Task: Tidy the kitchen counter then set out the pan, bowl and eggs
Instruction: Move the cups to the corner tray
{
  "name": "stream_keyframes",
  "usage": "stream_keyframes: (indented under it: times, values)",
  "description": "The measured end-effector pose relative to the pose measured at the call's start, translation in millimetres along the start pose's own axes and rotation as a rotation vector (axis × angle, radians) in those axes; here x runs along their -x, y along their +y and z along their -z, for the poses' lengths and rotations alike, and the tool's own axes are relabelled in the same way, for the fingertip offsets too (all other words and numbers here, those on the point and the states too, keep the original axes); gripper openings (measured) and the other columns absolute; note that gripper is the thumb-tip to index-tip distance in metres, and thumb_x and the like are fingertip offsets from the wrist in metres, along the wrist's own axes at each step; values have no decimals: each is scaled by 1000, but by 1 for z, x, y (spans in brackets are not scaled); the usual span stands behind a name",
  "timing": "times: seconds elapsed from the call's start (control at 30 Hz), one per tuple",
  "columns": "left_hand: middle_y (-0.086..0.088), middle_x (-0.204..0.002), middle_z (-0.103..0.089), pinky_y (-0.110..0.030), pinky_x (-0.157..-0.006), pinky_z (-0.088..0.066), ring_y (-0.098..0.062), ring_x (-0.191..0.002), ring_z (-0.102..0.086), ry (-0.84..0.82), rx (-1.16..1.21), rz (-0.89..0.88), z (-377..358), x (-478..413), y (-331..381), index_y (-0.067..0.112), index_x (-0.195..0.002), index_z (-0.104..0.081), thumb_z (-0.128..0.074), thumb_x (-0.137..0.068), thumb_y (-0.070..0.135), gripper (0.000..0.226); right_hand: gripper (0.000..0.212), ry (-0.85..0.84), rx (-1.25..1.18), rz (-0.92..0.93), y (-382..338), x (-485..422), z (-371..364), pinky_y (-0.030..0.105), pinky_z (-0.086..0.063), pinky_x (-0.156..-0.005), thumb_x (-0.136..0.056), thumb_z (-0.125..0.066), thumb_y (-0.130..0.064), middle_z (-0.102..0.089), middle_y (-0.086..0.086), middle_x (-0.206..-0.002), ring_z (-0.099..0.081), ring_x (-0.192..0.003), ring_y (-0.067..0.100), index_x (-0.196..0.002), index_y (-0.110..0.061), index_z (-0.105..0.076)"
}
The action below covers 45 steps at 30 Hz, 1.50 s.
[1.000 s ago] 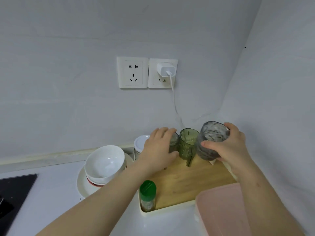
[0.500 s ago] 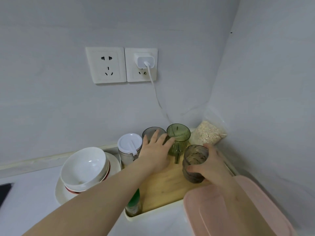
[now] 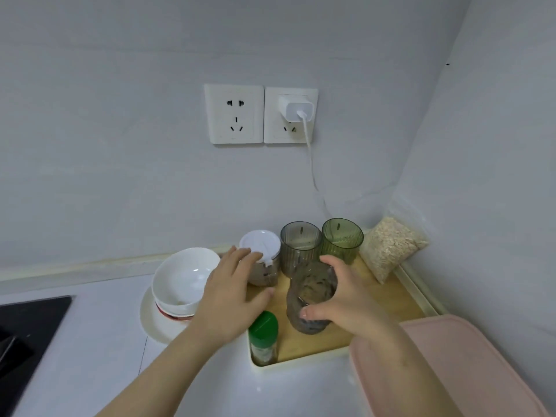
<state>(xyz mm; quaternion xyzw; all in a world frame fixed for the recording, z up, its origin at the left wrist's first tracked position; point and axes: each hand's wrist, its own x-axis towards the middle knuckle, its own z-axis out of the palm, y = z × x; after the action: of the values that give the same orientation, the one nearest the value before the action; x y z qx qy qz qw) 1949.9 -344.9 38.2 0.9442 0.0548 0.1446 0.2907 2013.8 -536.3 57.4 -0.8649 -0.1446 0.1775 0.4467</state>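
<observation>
- Head view: the tray [image 3: 376, 335] sits on the table [image 3: 301, 392] in the corner, its far rim near the back wall [image 3: 120, 176] and its right rim near the side wall [image 3: 496, 206]. A pink container [image 3: 457, 371] fills the near right. Bare table lies before the tray and runs left to the black hob [image 3: 27, 320].
- Along the tray's back stand a white-lidded jar [image 3: 260, 245], a grey ribbed cup [image 3: 299, 248] and a green cup [image 3: 343, 242], close together. A bag of oats [image 3: 391, 248] leans in the corner, and a green-capped bottle [image 3: 263, 335] stands at the near-left rim.
- The right hand [image 3: 352, 299] curls fingers and thumb round a speckled glass [image 3: 311, 299] mid-tray, just before the two cups.
- The left hand [image 3: 231, 299] is spread, fingers straight, tips at the jar's lid, holding nothing.
- The bowl [image 3: 183, 275], white and glossy, tops a small stack on a white plate [image 3: 150, 323] just left of the tray, beside the left hand.
</observation>
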Motion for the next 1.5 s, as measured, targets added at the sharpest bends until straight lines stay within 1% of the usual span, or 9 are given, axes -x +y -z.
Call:
stream_keyframes:
  times: [0.13, 0.33, 0.67, 0.8, 0.93, 1.1, 1.2, 1.37, 1.5]
  values:
    - [8, -129, -38, -12, -103, -19, -3, -120, -30, 26, 76, 42, 5, 20, -14, 21, -131, -46, -35, -59, 65, 86, 92, -22, -9, 2, -2, -3, -23, 22, -34, -86, -63, -81, -15, -26, -7, -133, -36, -108, 8, -137, -32, -29]
    - [6, -146, -28, -19, -110, -11, -14, -145, -7, 23, 44, 13, 11, 6, -8, 25, -133, -43, -27, -57, 66, 87, 92, -68, -70, -29, 4, -12, -43, 27, -39, -97, -59, -83, -13, -30, -3, -134, -38, -118, 13, -133, -34, -33]
    - [5, -153, -22, -29, -117, -7, -18, -146, 0, -94, -43, 61, -1, 1, -9, 29, -135, -41, -18, -54, 66, 92, 94, -126, -73, 16, 2, -15, -49, 21, -34, -91, -63, -84, -13, -26, -9, -132, -31, -114, 7, -138, -31, -31]
    - [6, -155, -19, -33, -119, -7, -17, -147, 2, -145, -89, 57, -6, 2, -9, 29, -137, -39, -29, -68, 60, 76, 95, -121, -45, 29, 2, -15, -49, 21, -34, -90, -62, -84, -13, -27, -8, -133, -31, -114, 7, -138, -31, -30]
    - [8, -152, -25, -32, -118, -8, -16, -146, -3, -118, -81, 39, -4, 4, -11, 29, -135, -41, -11, -60, 65, 89, 96, -94, -32, 15, 4, -16, -45, 21, -35, -87, -60, -84, -11, -29, -6, -131, -34, -114, 9, -137, -30, -31]
    - [3, -152, -26, -32, -115, -10, -22, -146, -4, -82, -231, -12, -3, -22, -4, 22, -138, -37, -37, -89, 37, 51, 95, -47, 3, -19, 8, -15, -35, 23, -40, -88, -59, -85, -12, -26, -6, -134, -35, -112, 10, -136, -30, -31]
    - [-6, -155, -15, -37, -115, -15, -27, -146, -3, -205, -391, 18, -5, -60, -1, 19, -144, -23, -56, -86, 34, 68, 94, -39, 17, -29, 11, -14, -30, 21, -38, -88, -58, -85, -13, -25, -5, -133, -35, -111, 9, -135, -29, -32]
    - [-10, -153, -14, -43, -113, -26, -30, -142, -13, -622, -505, 46, -12, -115, -3, 12, -148, -5, -80, -65, 37, 114, 100, -44, 52, -48, 17, -15, -23, 21, -36, -90, -57, -86, -13, -26, -4, -132, -34, -112, 10, -137, -30, -28]
    - [-6, -151, -17, -45, -109, -33, -32, -138, -21, -706, -512, 33, -8, -124, -7, 20, -149, -7, -80, -63, 27, 113, 100, -29, 48, -59, 23, -13, -16, 21, -36, -90, -56, -85, -11, -27, -4, -129, -35, -110, 10, -137, -32, -28]
